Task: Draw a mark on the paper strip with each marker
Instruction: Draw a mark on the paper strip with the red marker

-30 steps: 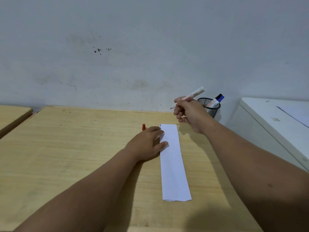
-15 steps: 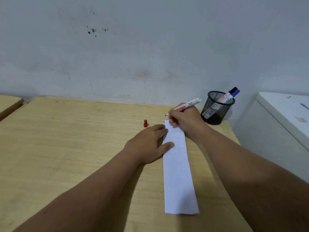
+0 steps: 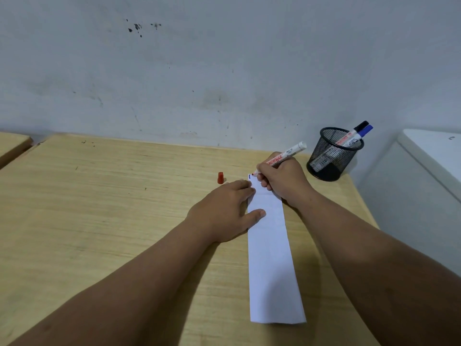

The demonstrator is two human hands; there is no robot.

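A long white paper strip (image 3: 270, 258) lies on the wooden table (image 3: 99, 208), running away from me. My left hand (image 3: 225, 212) rests flat on the strip's left edge near its far end, fingers apart. My right hand (image 3: 282, 179) grips an uncapped red marker (image 3: 287, 156), whose tip touches the strip's far left corner beside a small dark blue mark (image 3: 249, 176). The marker's red cap (image 3: 220, 177) stands on the table left of the strip.
A black mesh pen cup (image 3: 333, 154) stands at the table's far right corner, holding a black-capped marker (image 3: 359, 128) and a blue-capped one (image 3: 365, 131). A white cabinet (image 3: 429, 156) sits to the right, a second table (image 3: 12, 146) to the left, the wall behind.
My right hand came down from the air near the pen cup and brought the red marker's tip onto the strip's far corner. My left hand stayed on the strip.
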